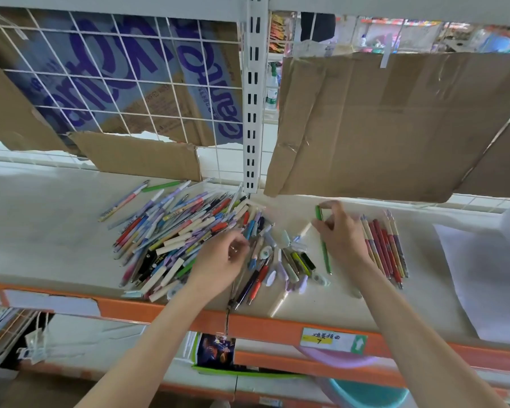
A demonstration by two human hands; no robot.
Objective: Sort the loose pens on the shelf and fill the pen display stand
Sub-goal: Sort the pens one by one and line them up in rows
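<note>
1. Nearest us: our two bare forearms reaching over the orange shelf edge (165, 312), with its paper label (333, 340) below the right arm.
2. Left hand (221, 260) sits at the near right side of the big loose pen pile (174, 231). Fingers curl in toward the thumb as if pinching; whether a pen is actually caught there we cannot tell.
3. Right hand (340, 234) pinches a green pen (324, 248) near its top end between thumb and fingertips. The pen runs from the grip down toward us, lower tip near or on the shelf.
4. Just right of that grip: a neat row of red-and-cream pens (386, 248), lying parallel. Left of it, between the hands: a small mixed cluster of pens and caps (289, 260).
5. No display stand in view, so filling looks not yet begun; we judge we are mid-sorting.
6. Doing this step well, our judgement: lay the green pen parallel to the sorted row but apart from it, starting a green group; a second green pen (159, 187) lies at the pile's far edge.
7. Keep tips facing one way.
8. Left hand should lift one pen clear, not drag neighbours toward the shelf edge.
</note>
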